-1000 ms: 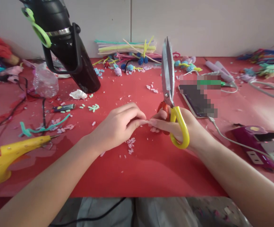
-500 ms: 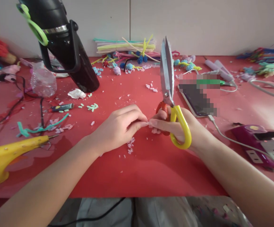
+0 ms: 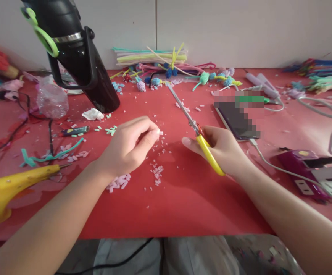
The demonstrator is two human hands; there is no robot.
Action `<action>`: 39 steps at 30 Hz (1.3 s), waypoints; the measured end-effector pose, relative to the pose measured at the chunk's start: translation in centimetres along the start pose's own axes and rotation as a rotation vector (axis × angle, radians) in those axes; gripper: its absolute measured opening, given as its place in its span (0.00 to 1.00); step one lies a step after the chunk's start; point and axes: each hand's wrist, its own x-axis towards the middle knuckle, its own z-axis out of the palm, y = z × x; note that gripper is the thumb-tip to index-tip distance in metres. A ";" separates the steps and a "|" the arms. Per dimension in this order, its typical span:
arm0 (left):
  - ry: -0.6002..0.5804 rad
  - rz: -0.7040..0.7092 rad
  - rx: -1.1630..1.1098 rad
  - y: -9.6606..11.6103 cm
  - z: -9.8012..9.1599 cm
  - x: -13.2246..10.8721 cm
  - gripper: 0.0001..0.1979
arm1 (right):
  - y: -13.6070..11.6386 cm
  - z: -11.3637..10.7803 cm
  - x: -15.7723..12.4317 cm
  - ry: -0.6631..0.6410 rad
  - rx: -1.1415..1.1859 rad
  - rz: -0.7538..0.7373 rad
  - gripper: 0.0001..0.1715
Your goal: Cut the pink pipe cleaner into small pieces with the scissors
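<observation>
Between the thumb and fingers of my left hand [image 3: 133,143] a small pale pink piece [image 3: 161,133] is pinched, its end poking out at the fingertips. My right hand [image 3: 221,149] is wrapped round the scissors [image 3: 210,154], which have a yellow and a red handle; their blades look nearly closed and point up and to the left. Tiny pink scraps [image 3: 157,175] lie on the red table [image 3: 183,206] between my hands. A heap of short pink pieces [image 3: 118,182] shows below my left wrist, partly hidden by it.
A black bottle [image 3: 77,57] stands at the back left. A yellow glue gun [image 3: 17,183] lies at the left edge. On the right are a phone [image 3: 237,122], a cable and a purple power strip [image 3: 303,172]. Pipe cleaners [image 3: 151,57] lie along the wall.
My hands have come apart. My left hand moved left with the pink piece, uncovering the pink heap. The scissors have swung from upright to leaning left in my right hand.
</observation>
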 end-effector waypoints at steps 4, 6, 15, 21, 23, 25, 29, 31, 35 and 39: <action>0.049 -0.039 0.013 -1.3 -0.5 0.3 0.12 | 0.5 -0.4 0.5 0.081 -0.198 -0.002 0.34; 0.055 -0.049 0.009 -1.9 -0.7 0.5 0.12 | 1.0 -0.7 0.7 0.060 -0.242 -0.027 0.34; 0.103 -0.016 0.048 -3.5 -1.0 0.8 0.10 | 2.4 -1.3 1.1 -0.053 -0.429 -0.122 0.36; 0.117 0.029 0.046 -3.7 -0.8 0.8 0.10 | 2.7 -1.2 1.2 -0.031 -0.462 -0.135 0.39; 0.107 0.041 0.047 -3.7 -0.8 0.7 0.10 | 2.9 -1.2 1.3 -0.036 -0.482 -0.141 0.39; 0.101 0.054 0.052 -3.6 -0.8 0.7 0.09 | 3.1 -1.2 1.4 -0.045 -0.495 -0.140 0.38; 0.100 0.069 0.058 -3.6 -0.8 0.6 0.09 | 3.0 -1.2 1.4 -0.057 -0.493 -0.132 0.38; 0.099 0.076 0.062 -3.6 -0.8 0.6 0.08 | 2.8 -1.1 1.3 -0.056 -0.496 -0.136 0.39; 0.103 0.088 0.068 -3.7 -0.7 0.6 0.09 | 2.8 -1.1 1.3 -0.036 -0.518 -0.150 0.40; 0.106 0.078 0.068 -3.6 -0.7 0.6 0.09 | 3.1 -1.1 1.4 -0.017 -0.531 -0.136 0.39</action>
